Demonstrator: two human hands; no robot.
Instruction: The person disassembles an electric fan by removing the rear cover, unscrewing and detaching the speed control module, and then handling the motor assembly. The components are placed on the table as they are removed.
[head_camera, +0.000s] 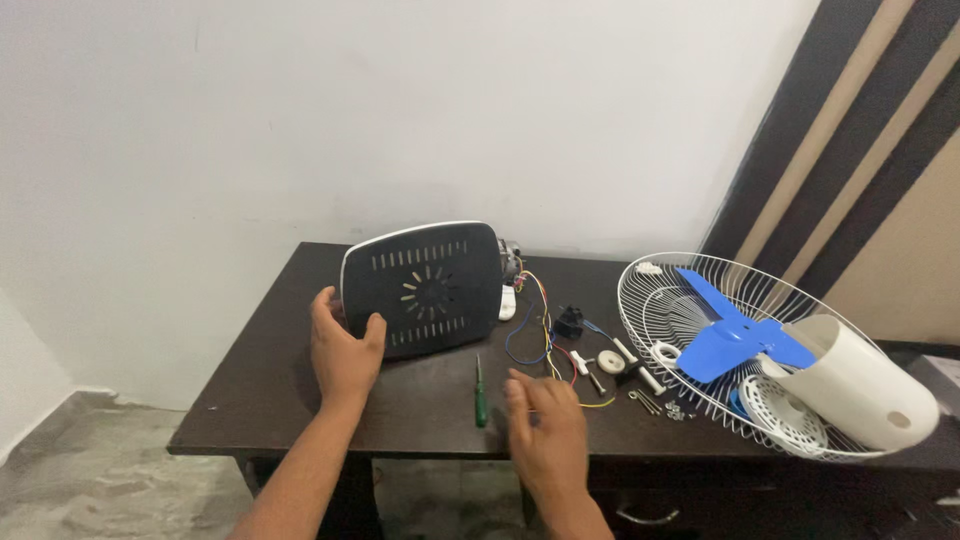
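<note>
On the dark wooden table (270, 390), the left hand (343, 350) grips the lower left corner of a black fan motor cover (425, 288), fingers curled behind its rim and thumb in front. Coloured wires (545, 335) trail from behind the upright cover. Blurred, the right hand (545, 430) hovers just beside a green screwdriver (480, 393), fingers seemingly loosely together. Farther right lies a wire fan guard (660, 300) holding blue blades (735, 335).

the dark rear fan cover (425, 288), rounded-rectangular with a pale rim and rows of vent slots around a ring of short slits, stands tilted upright near the back of the bench, its left edge held. the green-handled screwdriver (480, 392) lies flat on the bench in front of it, pointing away, just left of the right fingers.
</note>
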